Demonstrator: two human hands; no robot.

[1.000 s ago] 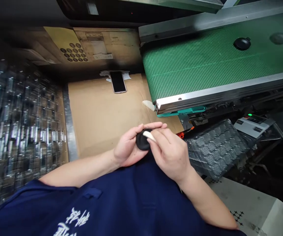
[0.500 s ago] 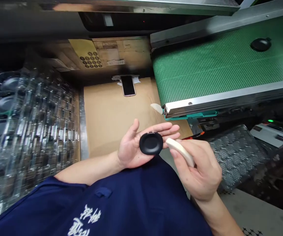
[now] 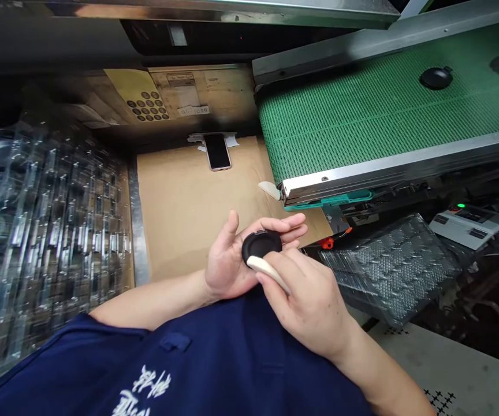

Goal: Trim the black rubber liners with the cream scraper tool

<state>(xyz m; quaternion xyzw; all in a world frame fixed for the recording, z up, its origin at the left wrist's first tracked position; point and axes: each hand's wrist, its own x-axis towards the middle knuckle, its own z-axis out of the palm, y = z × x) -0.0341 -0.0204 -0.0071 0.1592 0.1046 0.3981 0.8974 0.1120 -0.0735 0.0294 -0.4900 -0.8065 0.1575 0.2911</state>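
A round black disc (image 3: 261, 245), with a small metallic mark on its far rim, rests in the palm and fingers of my left hand (image 3: 227, 260). My right hand (image 3: 310, 303) pinches a curved white pad (image 3: 269, 274) and presses it against the disc's near edge. The pad's tip and the disc's lower rim are partly hidden by my right fingers.
A green mesh conveyor belt (image 3: 383, 110) carries black discs (image 3: 436, 78) at the upper right. Below it lie brown cardboard (image 3: 180, 219) and a phone (image 3: 217, 151). Stacked clear plastic trays (image 3: 54, 231) stand left; a clear blister tray (image 3: 390, 268) lies right.
My right hand has brought the white pad from beside the disc back onto its near edge. The disc has tilted slightly in my left hand, and the view has shifted a little.
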